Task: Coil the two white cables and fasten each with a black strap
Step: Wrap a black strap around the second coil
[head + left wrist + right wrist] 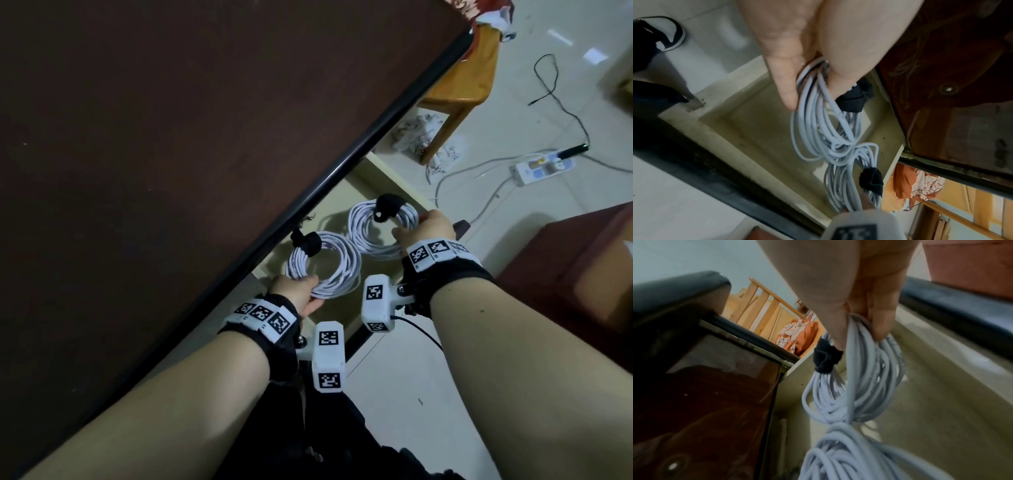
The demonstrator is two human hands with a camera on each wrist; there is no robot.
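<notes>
Two white cable coils hang side by side over a pale open drawer (380, 178). My left hand (301, 291) pinches the near rim of the left coil (337, 270), which carries a black strap (308, 244) at its far side. My right hand (424, 229) grips the right rim of the right coil (364, 229), whose black strap (387, 205) wraps its top. In the left wrist view thumb and fingers (785, 87) clamp the left coil (818, 129) near its strap (852, 101). The right wrist view shows fingers (881, 318) curled round the right coil (871, 378) beside its strap (826, 358).
A dark brown tabletop (154, 144) with a black edge runs along the drawer's left side. A wooden chair (459, 78), a power strip (541, 168) and loose cords lie on the tiled floor beyond. A reddish cabinet (582, 274) stands at the right.
</notes>
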